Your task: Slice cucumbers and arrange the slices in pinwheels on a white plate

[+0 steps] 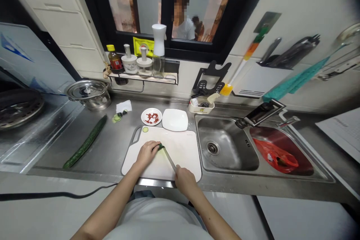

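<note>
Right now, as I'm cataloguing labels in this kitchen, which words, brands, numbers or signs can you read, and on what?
None reads clearly.
Bottle with yellow cap: label too blurred.
Yellow label: partly hidden, lettering unclear.
Cutting board: faint corner mark, too small.
White panel at far right: printed lines, too small to read.

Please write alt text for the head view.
The left hand holds a green vegetable piece on a white cutting board; the right hand grips a knife. A cucumber lies to the left, a sink to the right.
</note>
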Demonstrator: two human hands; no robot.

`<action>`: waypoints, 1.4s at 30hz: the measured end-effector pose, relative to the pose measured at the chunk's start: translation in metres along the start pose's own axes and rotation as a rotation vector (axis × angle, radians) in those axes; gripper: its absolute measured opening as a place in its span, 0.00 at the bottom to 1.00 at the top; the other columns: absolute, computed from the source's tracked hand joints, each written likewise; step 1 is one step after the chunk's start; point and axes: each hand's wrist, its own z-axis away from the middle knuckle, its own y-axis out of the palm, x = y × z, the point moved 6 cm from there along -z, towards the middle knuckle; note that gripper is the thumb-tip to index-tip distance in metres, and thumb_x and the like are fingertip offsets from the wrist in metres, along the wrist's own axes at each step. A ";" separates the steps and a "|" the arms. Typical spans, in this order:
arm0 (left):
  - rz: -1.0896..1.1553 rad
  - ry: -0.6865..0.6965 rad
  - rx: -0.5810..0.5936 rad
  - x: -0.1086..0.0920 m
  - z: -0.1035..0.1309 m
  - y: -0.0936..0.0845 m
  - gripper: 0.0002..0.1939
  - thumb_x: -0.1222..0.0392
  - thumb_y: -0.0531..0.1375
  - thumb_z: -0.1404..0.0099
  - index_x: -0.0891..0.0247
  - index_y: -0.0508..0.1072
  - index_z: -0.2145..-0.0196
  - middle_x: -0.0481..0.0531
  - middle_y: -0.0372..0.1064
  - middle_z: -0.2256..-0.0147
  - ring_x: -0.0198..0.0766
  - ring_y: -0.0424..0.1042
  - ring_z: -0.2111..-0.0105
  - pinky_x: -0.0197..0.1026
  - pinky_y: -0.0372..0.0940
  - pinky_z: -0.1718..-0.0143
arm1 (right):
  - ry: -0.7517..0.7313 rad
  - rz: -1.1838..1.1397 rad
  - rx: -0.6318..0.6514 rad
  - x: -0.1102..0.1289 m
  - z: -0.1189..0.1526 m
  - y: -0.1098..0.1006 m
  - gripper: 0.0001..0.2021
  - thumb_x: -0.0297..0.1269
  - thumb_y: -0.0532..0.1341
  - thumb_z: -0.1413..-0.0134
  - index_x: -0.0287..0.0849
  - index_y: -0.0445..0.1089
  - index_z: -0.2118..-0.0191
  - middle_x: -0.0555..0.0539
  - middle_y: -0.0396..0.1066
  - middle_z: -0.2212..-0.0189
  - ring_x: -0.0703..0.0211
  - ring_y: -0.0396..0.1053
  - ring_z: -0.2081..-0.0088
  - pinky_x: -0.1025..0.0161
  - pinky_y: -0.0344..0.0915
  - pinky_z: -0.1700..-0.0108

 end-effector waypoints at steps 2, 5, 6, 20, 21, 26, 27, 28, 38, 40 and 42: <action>-0.003 -0.008 0.004 0.000 0.000 0.000 0.14 0.59 0.53 0.32 0.58 0.76 0.55 0.52 0.75 0.57 0.40 0.72 0.56 0.44 0.66 0.52 | 0.001 -0.008 0.006 -0.001 0.002 -0.002 0.17 0.24 0.47 0.42 0.35 0.68 0.53 0.36 0.74 0.61 0.52 0.72 0.56 0.62 0.62 0.60; 0.000 -0.019 0.010 0.000 0.000 0.000 0.14 0.58 0.53 0.32 0.57 0.76 0.55 0.51 0.75 0.57 0.40 0.72 0.56 0.44 0.66 0.52 | 0.005 -0.014 0.004 -0.003 0.004 -0.004 0.16 0.25 0.47 0.42 0.36 0.68 0.54 0.37 0.74 0.61 0.52 0.73 0.57 0.62 0.62 0.61; 0.004 -0.025 0.014 0.001 -0.001 0.000 0.14 0.58 0.53 0.32 0.57 0.76 0.55 0.51 0.75 0.57 0.40 0.72 0.56 0.44 0.66 0.52 | 0.006 -0.012 -0.008 -0.004 0.004 -0.005 0.16 0.25 0.47 0.41 0.36 0.69 0.54 0.38 0.74 0.62 0.52 0.73 0.58 0.62 0.61 0.62; 0.133 -0.181 -0.085 0.012 -0.001 -0.010 0.16 0.52 0.53 0.33 0.60 0.75 0.54 0.54 0.74 0.54 0.42 0.72 0.54 0.45 0.66 0.52 | 0.094 0.128 -0.208 -0.020 -0.006 -0.040 0.16 0.35 0.46 0.34 0.49 0.67 0.49 0.44 0.75 0.63 0.53 0.73 0.61 0.62 0.57 0.66; 0.156 -0.204 -0.107 0.012 -0.002 -0.013 0.17 0.52 0.53 0.33 0.60 0.75 0.54 0.55 0.74 0.54 0.42 0.72 0.54 0.45 0.67 0.52 | 0.100 0.132 -0.229 -0.021 -0.006 -0.043 0.16 0.35 0.46 0.34 0.49 0.67 0.50 0.45 0.75 0.63 0.54 0.73 0.62 0.62 0.56 0.66; 0.312 -0.309 -0.190 0.010 -0.008 -0.027 0.19 0.50 0.53 0.33 0.61 0.75 0.53 0.56 0.73 0.53 0.42 0.72 0.54 0.43 0.68 0.54 | 0.083 0.143 -0.354 -0.025 -0.008 -0.052 0.15 0.32 0.54 0.40 0.46 0.67 0.48 0.44 0.74 0.62 0.56 0.70 0.59 0.62 0.55 0.61; 0.325 -0.302 -0.187 0.006 -0.010 -0.029 0.19 0.50 0.52 0.33 0.61 0.75 0.53 0.56 0.73 0.53 0.41 0.72 0.54 0.43 0.68 0.54 | 0.067 0.147 -0.384 -0.025 -0.009 -0.053 0.17 0.31 0.55 0.42 0.45 0.66 0.47 0.44 0.73 0.61 0.55 0.69 0.59 0.62 0.55 0.60; 0.322 -0.279 -0.176 0.001 -0.013 -0.031 0.19 0.49 0.53 0.33 0.61 0.75 0.53 0.55 0.73 0.53 0.42 0.72 0.54 0.44 0.67 0.53 | 0.050 0.153 -0.413 -0.026 -0.010 -0.053 0.18 0.30 0.56 0.43 0.44 0.65 0.46 0.44 0.73 0.61 0.55 0.69 0.58 0.62 0.54 0.59; 0.060 -0.026 -0.039 -0.034 -0.019 -0.030 0.18 0.49 0.60 0.39 0.57 0.75 0.53 0.55 0.71 0.53 0.45 0.68 0.52 0.50 0.62 0.47 | -0.049 0.230 -0.546 -0.026 -0.013 -0.056 0.20 0.30 0.60 0.46 0.42 0.66 0.46 0.45 0.72 0.63 0.55 0.66 0.61 0.61 0.52 0.59; 0.039 -0.040 -0.058 -0.032 -0.017 -0.031 0.18 0.49 0.59 0.38 0.57 0.74 0.53 0.55 0.71 0.54 0.45 0.68 0.52 0.50 0.62 0.47 | -0.041 0.232 -0.542 -0.028 -0.013 -0.056 0.19 0.30 0.60 0.46 0.42 0.66 0.47 0.44 0.72 0.63 0.56 0.66 0.61 0.61 0.52 0.59; 0.025 -0.031 -0.045 -0.033 -0.017 -0.033 0.19 0.49 0.59 0.38 0.57 0.74 0.52 0.55 0.71 0.53 0.45 0.68 0.51 0.50 0.61 0.47 | -0.048 0.235 -0.538 -0.028 -0.013 -0.057 0.19 0.30 0.60 0.46 0.42 0.66 0.47 0.45 0.72 0.63 0.56 0.66 0.61 0.61 0.51 0.59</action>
